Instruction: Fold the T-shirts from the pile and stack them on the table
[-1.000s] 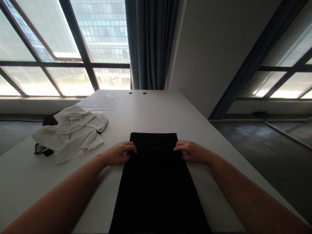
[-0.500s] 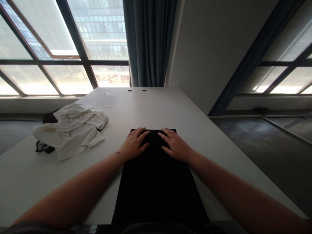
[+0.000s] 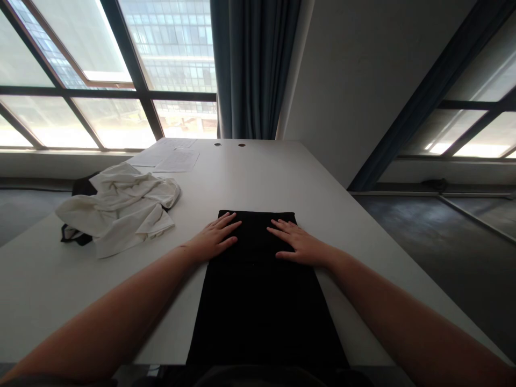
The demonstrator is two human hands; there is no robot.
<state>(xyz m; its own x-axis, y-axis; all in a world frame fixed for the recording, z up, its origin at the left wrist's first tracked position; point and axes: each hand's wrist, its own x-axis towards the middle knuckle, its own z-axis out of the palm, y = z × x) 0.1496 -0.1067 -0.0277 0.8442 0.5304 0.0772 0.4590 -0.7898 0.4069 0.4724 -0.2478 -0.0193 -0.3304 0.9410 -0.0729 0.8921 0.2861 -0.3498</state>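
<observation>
A long black folded cloth, possibly a garment, lies flat on the white table from its front edge toward the middle. On its far left corner rests my left hand, fingers spread and flat on the fabric. Opposite it, my right hand lies flat near the far right corner, its fingers also apart. Neither hand grips anything. Between them the black surface shows smooth, with its far edge running nearly straight just beyond the fingertips.
To the left a crumpled white garment lies in a heap with dark fabric under it. Printed paper sheets lie at the table's far left. Two round holes sit near the far edge of the table. Windows and a blue curtain stand behind.
Both hands have slid a little outward, away from each other, toward the side edges of the black cloth. The camera view has shifted slightly.
</observation>
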